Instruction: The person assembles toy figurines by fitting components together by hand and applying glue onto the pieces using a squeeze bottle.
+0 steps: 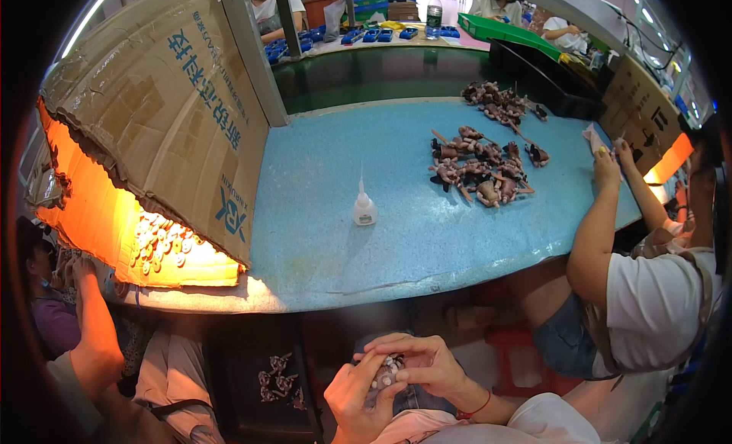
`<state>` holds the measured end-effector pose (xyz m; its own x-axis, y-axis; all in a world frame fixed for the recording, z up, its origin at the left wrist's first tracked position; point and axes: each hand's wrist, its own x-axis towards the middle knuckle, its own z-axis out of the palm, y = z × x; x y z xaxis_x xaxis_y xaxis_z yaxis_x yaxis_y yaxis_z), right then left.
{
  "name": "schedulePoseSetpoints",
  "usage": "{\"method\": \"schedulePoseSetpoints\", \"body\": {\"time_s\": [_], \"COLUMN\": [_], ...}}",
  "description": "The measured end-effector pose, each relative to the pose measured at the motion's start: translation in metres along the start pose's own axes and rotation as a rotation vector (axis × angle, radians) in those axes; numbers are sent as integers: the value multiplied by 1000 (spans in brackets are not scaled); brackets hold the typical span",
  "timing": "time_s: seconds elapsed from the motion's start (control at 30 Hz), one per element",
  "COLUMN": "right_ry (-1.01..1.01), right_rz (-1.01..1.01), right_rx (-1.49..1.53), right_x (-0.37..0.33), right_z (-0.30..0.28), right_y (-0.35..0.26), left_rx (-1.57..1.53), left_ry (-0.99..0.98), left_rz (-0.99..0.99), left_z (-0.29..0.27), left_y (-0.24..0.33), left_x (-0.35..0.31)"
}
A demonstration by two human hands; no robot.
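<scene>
Over my lap, below the table's front edge, my left hand (354, 397) and my right hand (431, 365) are closed around a small pale and brown figure (386, 371). Fingers of both hands cover much of it, so its full shape is hidden. A white squeeze bottle with a long thin tip (365, 211) stands upright on the blue tabletop (320, 169). Beyond it, to the right, lies a heap of small brown figures (488, 173), with another heap (496, 101) farther back. More such figures (279, 381) lie in a black tray (252, 423) left of my lap.
A tall cardboard sheet (175, 101) screens the table's left side, with lit round pieces (160, 242) behind it. A black bin (537, 74) stands at the far right. One person (659, 307) works at my right, another (95, 329) at my left. A red stool (526, 360) stands below.
</scene>
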<state>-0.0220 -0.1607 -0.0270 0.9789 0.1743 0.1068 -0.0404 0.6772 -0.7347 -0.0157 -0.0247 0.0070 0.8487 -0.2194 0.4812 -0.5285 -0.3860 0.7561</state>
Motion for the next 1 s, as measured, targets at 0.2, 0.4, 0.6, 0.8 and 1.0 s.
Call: {"method": "schedulePoseSetpoints", "body": {"time_s": [0.2, 0.4, 0.6, 0.8, 1.0], "right_ry": [30, 43, 43, 16, -10], "right_rz": [4, 14, 2, 24, 30], "right_rx": [-24, -3, -7, 21, 24], "right_x": [-1, -2, -1, -1, -2], "right_z": [-1, -1, -1, -2, -4], "right_y": [1, 2, 2, 3, 4], "left_rx": [5, -28, -27, 18, 22], "left_ry": [-6, -26, -22, -2, -3], "left_rz": [-10, -20, -26, -35, -44], "left_z": [1, 1, 1, 0, 1], "left_y": [-1, -7, -7, 0, 0], "left_x": [-1, -1, -1, -2, -1]}}
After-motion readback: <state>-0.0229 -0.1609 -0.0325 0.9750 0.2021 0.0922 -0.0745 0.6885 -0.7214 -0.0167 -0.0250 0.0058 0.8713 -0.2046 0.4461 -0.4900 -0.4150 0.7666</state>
